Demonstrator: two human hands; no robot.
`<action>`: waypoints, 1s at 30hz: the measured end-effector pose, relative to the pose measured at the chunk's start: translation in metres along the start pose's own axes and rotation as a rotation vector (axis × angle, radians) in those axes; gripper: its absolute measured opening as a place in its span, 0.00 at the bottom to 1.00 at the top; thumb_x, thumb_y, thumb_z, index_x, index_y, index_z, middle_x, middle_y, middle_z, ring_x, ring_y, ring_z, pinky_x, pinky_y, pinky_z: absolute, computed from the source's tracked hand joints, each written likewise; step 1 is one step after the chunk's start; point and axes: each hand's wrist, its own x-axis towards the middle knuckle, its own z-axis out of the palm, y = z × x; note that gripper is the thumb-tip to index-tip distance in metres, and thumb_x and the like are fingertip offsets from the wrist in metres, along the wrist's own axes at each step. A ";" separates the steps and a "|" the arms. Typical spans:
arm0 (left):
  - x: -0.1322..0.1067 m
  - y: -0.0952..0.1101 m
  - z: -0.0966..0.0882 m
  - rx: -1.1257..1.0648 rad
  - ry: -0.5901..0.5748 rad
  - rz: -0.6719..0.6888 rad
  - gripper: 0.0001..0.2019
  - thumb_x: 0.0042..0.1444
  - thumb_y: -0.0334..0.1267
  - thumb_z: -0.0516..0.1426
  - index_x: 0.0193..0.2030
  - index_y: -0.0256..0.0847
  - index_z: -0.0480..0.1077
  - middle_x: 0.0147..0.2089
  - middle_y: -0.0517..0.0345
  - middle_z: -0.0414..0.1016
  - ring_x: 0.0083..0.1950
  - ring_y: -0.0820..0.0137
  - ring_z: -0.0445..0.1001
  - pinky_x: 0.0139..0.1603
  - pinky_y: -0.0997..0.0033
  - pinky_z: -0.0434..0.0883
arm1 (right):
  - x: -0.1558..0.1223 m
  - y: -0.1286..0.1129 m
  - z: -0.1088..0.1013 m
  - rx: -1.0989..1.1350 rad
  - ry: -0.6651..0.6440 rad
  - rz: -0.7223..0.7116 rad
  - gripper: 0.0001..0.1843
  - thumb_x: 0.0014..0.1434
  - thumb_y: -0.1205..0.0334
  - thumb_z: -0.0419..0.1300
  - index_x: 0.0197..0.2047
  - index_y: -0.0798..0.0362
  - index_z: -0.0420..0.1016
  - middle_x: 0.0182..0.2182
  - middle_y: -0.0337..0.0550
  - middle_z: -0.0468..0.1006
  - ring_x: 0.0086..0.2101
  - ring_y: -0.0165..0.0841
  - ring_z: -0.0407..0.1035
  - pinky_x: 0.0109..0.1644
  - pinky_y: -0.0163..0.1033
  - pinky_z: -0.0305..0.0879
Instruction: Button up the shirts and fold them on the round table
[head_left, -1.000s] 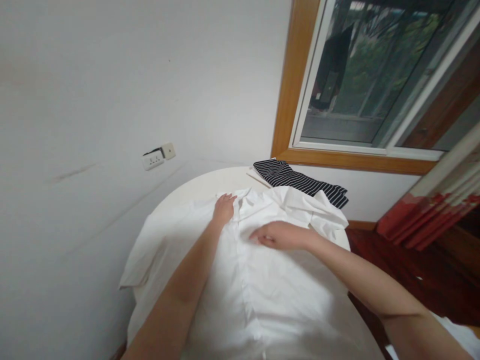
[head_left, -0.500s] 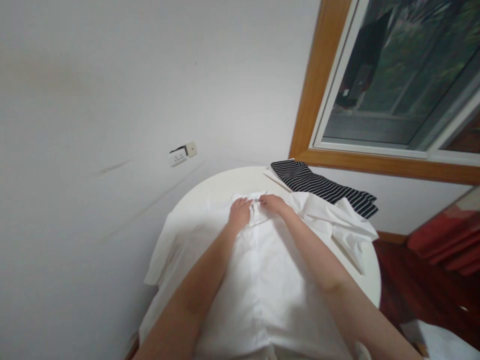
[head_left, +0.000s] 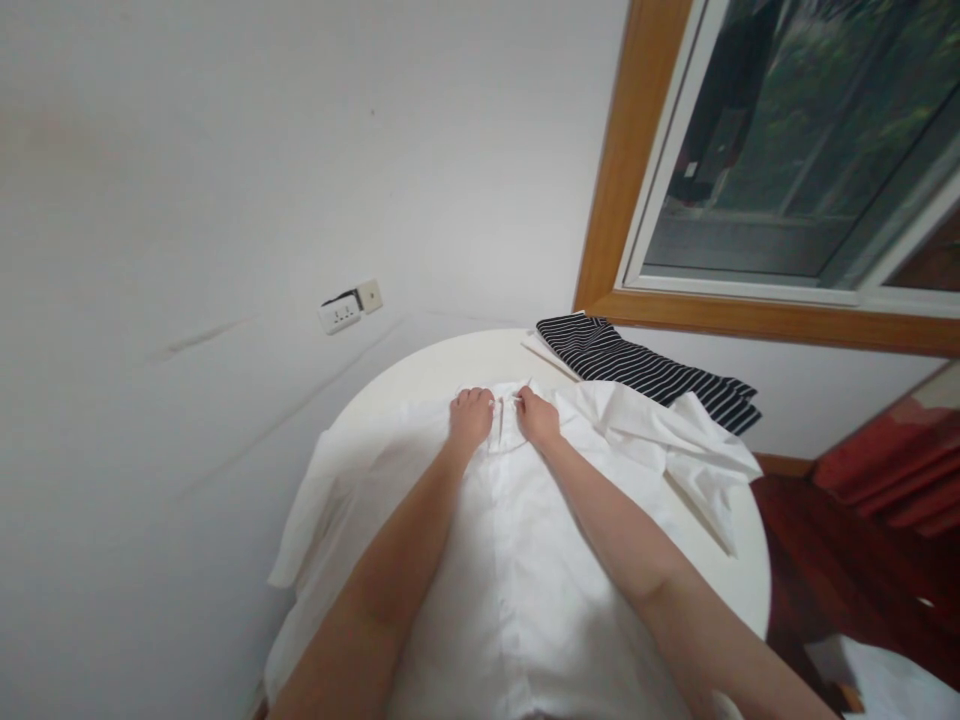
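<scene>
A white shirt (head_left: 517,560) lies spread over a round white table (head_left: 390,385), its front placket running down the middle. At the collar end, my left hand (head_left: 471,418) has its fingers curled over the left side of the collar and grips it. My right hand (head_left: 537,412) is closed, pinching the collar's right side between thumb and fingers. A narrow gap of collar fabric shows between the two hands. One sleeve (head_left: 675,440) is bunched to the right, and the other drapes at the table's left edge.
Black-and-white striped folded clothing (head_left: 645,365) rests at the table's back right, partly over the edge. A wall with a socket (head_left: 340,313) stands close behind and left. A wood-framed window (head_left: 615,150) is at the right, with a red curtain (head_left: 900,465) beyond the dark red floor.
My left hand has shifted slightly left and curled its fingers more around the collar. My right hand has turned more upright, still pinching the collar. The hands are a little farther apart.
</scene>
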 end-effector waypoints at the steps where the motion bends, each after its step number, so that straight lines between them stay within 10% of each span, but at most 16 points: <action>1: -0.001 -0.001 0.000 -0.009 0.022 -0.001 0.08 0.59 0.35 0.53 0.45 0.45 0.69 0.50 0.49 0.70 0.54 0.57 0.64 0.52 0.56 0.64 | 0.002 -0.001 0.000 -0.008 -0.006 0.012 0.15 0.68 0.60 0.42 0.55 0.50 0.60 0.44 0.47 0.77 0.43 0.36 0.72 0.42 0.38 0.61; 6: -0.001 -0.001 -0.004 -0.065 0.131 -0.051 0.08 0.60 0.35 0.52 0.45 0.43 0.69 0.56 0.51 0.67 0.57 0.58 0.63 0.57 0.58 0.62 | 0.012 -0.012 -0.001 -0.011 -0.080 0.087 0.15 0.68 0.60 0.43 0.55 0.52 0.59 0.42 0.50 0.78 0.42 0.38 0.72 0.41 0.39 0.61; 15: 0.003 0.003 -0.012 -0.103 0.324 -0.189 0.09 0.61 0.40 0.52 0.44 0.43 0.70 0.49 0.47 0.65 0.53 0.58 0.64 0.55 0.58 0.62 | 0.009 -0.005 0.005 0.100 0.161 -0.049 0.12 0.66 0.62 0.46 0.49 0.51 0.65 0.44 0.45 0.76 0.45 0.35 0.68 0.46 0.36 0.59; 30: 0.003 -0.001 0.001 -0.122 0.170 -0.089 0.08 0.60 0.35 0.52 0.46 0.43 0.67 0.42 0.52 0.68 0.46 0.63 0.68 0.51 0.64 0.65 | 0.012 -0.004 0.011 0.073 0.142 -0.146 0.14 0.62 0.69 0.49 0.49 0.55 0.71 0.43 0.50 0.72 0.45 0.38 0.62 0.51 0.38 0.56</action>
